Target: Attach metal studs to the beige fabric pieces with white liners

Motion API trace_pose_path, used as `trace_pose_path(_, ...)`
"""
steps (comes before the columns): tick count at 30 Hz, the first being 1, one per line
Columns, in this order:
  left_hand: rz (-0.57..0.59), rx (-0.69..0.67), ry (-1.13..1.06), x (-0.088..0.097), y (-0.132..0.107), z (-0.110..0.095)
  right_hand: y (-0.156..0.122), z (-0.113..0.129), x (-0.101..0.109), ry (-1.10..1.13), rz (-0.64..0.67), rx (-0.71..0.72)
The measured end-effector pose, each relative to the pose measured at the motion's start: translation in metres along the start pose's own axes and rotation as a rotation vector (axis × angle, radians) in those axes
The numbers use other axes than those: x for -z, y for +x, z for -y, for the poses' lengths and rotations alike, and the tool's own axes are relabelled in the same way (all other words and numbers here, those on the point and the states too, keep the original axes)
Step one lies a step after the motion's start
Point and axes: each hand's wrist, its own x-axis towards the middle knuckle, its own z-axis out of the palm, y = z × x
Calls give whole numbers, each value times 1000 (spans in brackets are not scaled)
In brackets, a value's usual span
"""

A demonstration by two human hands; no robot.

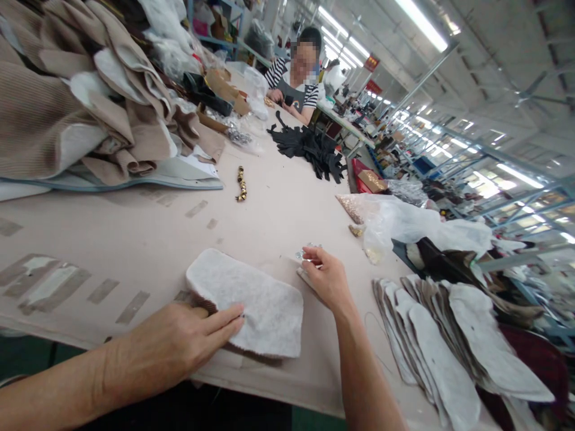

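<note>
A white fleecy fabric piece [251, 299] with a brown underside lies on the beige table [148, 239] in front of me. My left hand [179, 344] rests on its near edge, fingers pressed together on the fabric. My right hand [326, 275] is just right of the piece, its fingertips pinched on a small shiny clear object [308, 251] that I cannot name. To the right of my right forearm lies a fanned stack of similar white-and-brown pieces [444, 347].
A heap of tan ribbed fabric [85, 102] fills the far left. Small gold metal parts [241, 184] and a pile of black pieces [314, 152] lie farther along. Clear plastic bags [404, 221] sit at right. A person in a striped shirt [299, 84] works at the far end.
</note>
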Motion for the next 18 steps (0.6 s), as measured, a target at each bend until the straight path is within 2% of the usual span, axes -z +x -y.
trace_pose_path(4,-10,4,1,0,0,-1,26,-3,-13,-62,52,23)
trace_pose_path(10,-3,37,-6,-4,-4,-3,33,-8,-14,-86,92,44)
trace_pose_path(14,13,57,-8,-8,-8,-3,36,-5,-11,3,93,39)
trace_pose_path(18,14,45,-20,-8,-5,-2,28,9,-5,187,86,-51)
